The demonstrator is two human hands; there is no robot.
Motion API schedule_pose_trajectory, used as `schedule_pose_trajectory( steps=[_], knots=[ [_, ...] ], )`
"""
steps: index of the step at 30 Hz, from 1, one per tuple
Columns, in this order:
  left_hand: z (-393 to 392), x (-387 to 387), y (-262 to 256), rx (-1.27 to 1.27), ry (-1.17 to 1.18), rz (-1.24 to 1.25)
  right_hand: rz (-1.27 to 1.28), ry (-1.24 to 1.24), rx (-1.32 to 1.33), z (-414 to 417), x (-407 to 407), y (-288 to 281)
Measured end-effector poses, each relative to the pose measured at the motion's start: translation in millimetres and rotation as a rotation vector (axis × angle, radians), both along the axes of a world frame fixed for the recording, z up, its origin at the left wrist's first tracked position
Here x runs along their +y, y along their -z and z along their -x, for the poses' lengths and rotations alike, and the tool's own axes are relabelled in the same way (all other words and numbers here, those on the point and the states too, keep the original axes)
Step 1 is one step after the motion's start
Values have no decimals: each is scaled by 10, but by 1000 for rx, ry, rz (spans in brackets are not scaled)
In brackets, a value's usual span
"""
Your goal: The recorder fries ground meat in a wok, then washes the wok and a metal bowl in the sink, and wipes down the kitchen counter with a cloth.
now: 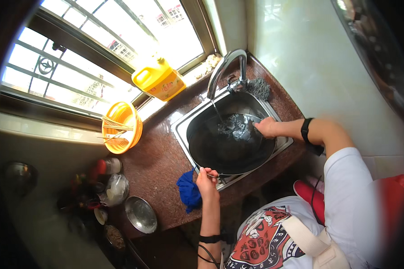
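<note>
A large black wok (219, 154) sits over the steel sink (185, 141), with moving water inside it. From the chrome faucet (222, 67) a stream runs into the wok. My left hand (207, 183) pinches the wok's near rim between thumb and curled fingers. A crumpled blue cloth (188, 191) lies just left of that hand on the counter's edge. My right hand (267, 127) reaches over the wok's right side, its fingertips close to the churning water. Whether those fingers hold anything is hidden.
A yellow jug (160, 82) stands on the window sill. Left of the sink are an orange plastic basket (134, 131) with chopsticks, a metal bowl (141, 215) and a plastic bag (116, 190). A grey scouring pad (259, 88) lies behind the sink, beside the tiled wall (289, 60).
</note>
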State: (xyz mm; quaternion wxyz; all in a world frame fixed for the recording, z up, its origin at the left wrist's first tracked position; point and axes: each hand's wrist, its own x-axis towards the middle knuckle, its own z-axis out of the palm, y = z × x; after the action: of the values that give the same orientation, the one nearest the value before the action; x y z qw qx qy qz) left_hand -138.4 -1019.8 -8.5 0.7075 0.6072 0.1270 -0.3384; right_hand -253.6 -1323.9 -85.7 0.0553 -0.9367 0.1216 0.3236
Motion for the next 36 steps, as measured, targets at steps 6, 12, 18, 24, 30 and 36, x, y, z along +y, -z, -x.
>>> schedule_pose_trajectory(
  steps=[6,12,18,24,30,36],
  knots=[
    [-342,-155,-460,134,170,152,-79,356,-365,28,259,-94],
    [-403,-988,-1757,70,389,280,-80,451,-288,159,270,311],
    [-266,-1101,-2584,-19,545,295,-428,471,-277,-312,194,700],
    [-645,-657,-2943,-366,573,94,-1275,1190,-556,-1085,112,576],
    [-945,37,-2762,-838,723,-394,-1449,1295,-978,-1143,-214,182],
    [-1555,857,-1146,-733,481,-308,-858,876,-1479,-1008,-588,-558]
  ],
)
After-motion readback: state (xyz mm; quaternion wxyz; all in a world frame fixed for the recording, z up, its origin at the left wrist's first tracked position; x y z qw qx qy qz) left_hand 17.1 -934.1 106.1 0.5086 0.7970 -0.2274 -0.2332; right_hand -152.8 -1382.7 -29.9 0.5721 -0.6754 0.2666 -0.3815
